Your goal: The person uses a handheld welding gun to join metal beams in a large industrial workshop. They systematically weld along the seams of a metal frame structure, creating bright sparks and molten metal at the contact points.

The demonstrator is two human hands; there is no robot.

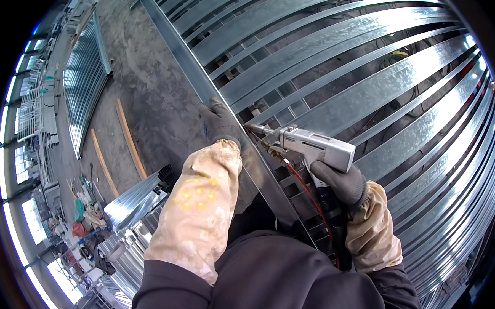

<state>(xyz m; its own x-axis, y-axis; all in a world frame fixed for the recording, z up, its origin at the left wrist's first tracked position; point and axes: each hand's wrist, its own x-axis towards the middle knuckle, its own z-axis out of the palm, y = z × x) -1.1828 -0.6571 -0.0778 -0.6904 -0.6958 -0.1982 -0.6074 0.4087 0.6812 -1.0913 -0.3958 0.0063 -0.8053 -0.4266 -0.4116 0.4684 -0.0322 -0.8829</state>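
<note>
My right hand, in a dark grey work glove, is wrapped round the grip of a silver handheld welding gun. The narrow nozzle of the gun points left, its tip at the inner edge of a long galvanized steel rail. My left hand, gloved as well, grips that rail just beside the nozzle tip; some of its fingers are hidden. From the rail, several flat galvanized slats run off to the right. A red hose hangs down from the gun.
On the floor at the left lie two wooden strips and a finished-looking slatted metal panel. Bundled metal profiles rest near my left elbow. Dark cables show beneath the slats.
</note>
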